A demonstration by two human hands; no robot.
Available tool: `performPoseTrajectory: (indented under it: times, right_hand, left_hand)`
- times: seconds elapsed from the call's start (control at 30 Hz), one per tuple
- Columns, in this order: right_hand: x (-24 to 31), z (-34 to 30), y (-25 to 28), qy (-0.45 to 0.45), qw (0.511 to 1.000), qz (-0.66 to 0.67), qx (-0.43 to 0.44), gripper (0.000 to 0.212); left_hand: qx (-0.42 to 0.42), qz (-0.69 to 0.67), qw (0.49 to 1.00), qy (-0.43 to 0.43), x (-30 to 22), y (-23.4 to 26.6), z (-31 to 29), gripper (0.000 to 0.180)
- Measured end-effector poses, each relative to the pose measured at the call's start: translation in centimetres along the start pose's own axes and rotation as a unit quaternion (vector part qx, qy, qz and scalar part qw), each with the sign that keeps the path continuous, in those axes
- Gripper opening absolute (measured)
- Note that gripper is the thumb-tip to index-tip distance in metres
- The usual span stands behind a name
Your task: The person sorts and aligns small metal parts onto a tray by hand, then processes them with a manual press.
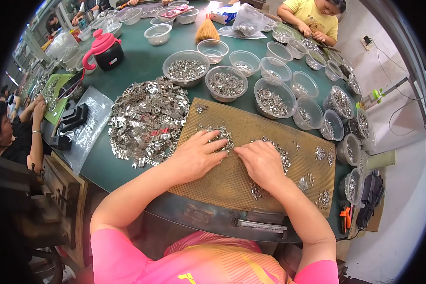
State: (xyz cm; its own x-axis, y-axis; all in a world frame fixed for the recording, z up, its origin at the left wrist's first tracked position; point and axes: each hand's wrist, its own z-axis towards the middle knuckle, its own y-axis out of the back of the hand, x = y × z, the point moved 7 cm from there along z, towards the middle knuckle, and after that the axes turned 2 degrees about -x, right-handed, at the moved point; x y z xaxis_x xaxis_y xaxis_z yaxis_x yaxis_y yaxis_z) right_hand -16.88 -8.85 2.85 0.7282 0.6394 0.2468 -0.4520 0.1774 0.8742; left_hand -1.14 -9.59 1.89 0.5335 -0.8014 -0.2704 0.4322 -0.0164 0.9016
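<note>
In the head view, both bare hands work over a tan, textured mat (312, 135) laid on the green worktop (139, 59). The left hand (202, 154) is open, palm down, its fingers spread over a loose cluster of small metal pieces (228, 136) on the mat. The right hand (262, 163) is curled, with thumb and forefinger drawn close together near the left fingertips; whether a piece sits between them cannot be told. More pieces lie around the right hand, some partly hidden by it.

To handle these pieces well, I would keep the left fingers light and flat so that they steady the cluster without scattering it. The right thumb and forefinger should take hold close to the mat, a little at a time. The mat's rough face probably helps stop pieces sliding, but it may also catch thin edges, so a short lift looks safer than a long drag. Bare skin calls for gentle pressure, since the metal could have sharp corners.

Two small piles, an upper one (320, 153) and a lower one (323, 199), lie apart toward the mat's right side; the right forearm should stay clear of them. A large heap of shiny metal parts (146, 120) lies just beside the mat's left edge, so the left elbow needs care too. Clear plastic bowls (186, 84) of metal pieces stand beyond the mat.
</note>
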Motion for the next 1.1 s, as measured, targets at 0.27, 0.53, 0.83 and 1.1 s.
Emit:
performPoseTrajectory:
  times: [0.27, 0.53, 0.83, 1.1]
  right_hand:
    - [1.2, 0.4, -1.3, 0.035, 0.996, -0.079, 0.03, 0.014]
    - [1.4, -0.5, 0.5, 0.01, 1.0, -0.009, 0.023, 0.013]
    - [-0.9, -7.6, 6.7, -0.122, 0.986, 0.105, 0.033, 0.012]
    - [0.9, -15.5, 9.2, -0.194, 0.957, 0.191, 0.099, 0.013]
  left_hand:
    - [-0.115, -0.027, 0.993, 0.019, 1.0, 1.3, -0.1, 0.023]
    - [-0.087, -0.014, 0.986, 0.145, 6.1, -0.6, 4.4, 0.016]
    - [-0.069, 0.041, 0.987, 0.136, 7.5, -2.5, 6.8, 0.011]
    - [-0.071, 0.161, 0.979, 0.105, 6.3, -3.3, 6.8, 0.01]
